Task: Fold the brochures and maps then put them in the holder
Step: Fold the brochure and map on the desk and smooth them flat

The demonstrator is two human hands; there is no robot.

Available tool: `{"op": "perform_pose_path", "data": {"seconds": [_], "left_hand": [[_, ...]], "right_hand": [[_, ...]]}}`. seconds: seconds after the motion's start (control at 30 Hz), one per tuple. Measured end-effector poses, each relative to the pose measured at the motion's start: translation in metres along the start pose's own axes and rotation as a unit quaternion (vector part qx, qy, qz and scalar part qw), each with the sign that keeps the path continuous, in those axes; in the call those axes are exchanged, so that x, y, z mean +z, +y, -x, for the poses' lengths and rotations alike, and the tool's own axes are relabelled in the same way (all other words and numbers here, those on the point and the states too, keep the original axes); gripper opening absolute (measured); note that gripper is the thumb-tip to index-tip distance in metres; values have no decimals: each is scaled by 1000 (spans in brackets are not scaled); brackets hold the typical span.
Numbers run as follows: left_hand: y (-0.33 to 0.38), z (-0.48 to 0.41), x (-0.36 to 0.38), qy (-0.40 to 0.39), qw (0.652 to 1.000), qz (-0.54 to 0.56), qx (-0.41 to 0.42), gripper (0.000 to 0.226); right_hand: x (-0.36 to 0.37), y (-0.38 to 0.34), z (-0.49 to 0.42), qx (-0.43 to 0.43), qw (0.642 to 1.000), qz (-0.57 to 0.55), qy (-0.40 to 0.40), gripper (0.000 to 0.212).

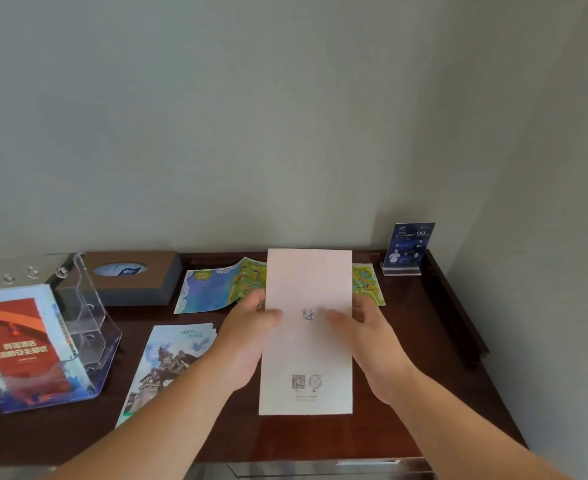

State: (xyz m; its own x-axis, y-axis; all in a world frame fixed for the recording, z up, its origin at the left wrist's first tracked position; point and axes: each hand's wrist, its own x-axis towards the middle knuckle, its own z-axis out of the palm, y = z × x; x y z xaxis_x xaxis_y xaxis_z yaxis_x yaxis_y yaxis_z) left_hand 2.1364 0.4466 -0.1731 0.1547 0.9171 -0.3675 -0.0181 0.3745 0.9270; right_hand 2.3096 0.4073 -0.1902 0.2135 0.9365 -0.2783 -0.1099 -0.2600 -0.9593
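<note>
I hold a folded pale pink brochure (308, 282) upright above the dark wooden table (434, 393). My left hand (247, 336) grips its left edge with the thumb on the front. Its right edge is gripped the same way by my right hand (372, 336). Behind it an unfolded colourful map (216, 289) lies partly open on the table. A blue brochure with a horse statue (167, 362) lies flat to the left. The clear acrylic holder (88, 327) stands at the far left with a red brochure (22, 344) in its front pocket.
A brown tissue box (133, 277) sits at the back left by the wall. A small blue sign in an acrylic stand (408, 249) is at the back right corner. The table has a raised rim on the right.
</note>
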Motion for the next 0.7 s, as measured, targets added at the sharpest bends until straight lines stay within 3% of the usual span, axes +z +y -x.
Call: {"op": "perform_pose_path", "data": {"seconds": [0.07,0.1,0.2,0.27,0.37,0.43,0.53,0.6,0.63,0.7], "left_hand": [[0,-4,-7,-28,999,38,-2,36],[0,-7,-10,-43,997,56,-1,36],[-1,-7,-12,-74,996,56,-3,34],[-4,-8,-10,-41,999,-27,18,32],[-7,-9,-5,92,972,-194,92,36],[-9,-7,-3,61,970,-202,118,47],[-11,-1,10,-54,984,-155,76,44],[-12,-6,13,-6,977,-187,105,24],[-12,-8,11,29,976,-189,105,19],[-13,-12,2,43,983,-160,75,23]], "right_hand": [[-7,1,-2,30,999,-40,-20,69],[-9,1,-3,62,994,-77,-54,73],[-10,3,2,89,979,-101,-153,41],[-2,3,3,52,989,-64,-125,25],[14,0,2,9,999,44,-5,24],[22,-2,4,-34,994,101,23,28],[35,-1,11,-102,980,152,-78,38],[41,-2,16,-109,966,167,-163,47],[41,-2,15,-112,963,171,-173,48],[33,1,8,-112,973,179,-95,44]]}}
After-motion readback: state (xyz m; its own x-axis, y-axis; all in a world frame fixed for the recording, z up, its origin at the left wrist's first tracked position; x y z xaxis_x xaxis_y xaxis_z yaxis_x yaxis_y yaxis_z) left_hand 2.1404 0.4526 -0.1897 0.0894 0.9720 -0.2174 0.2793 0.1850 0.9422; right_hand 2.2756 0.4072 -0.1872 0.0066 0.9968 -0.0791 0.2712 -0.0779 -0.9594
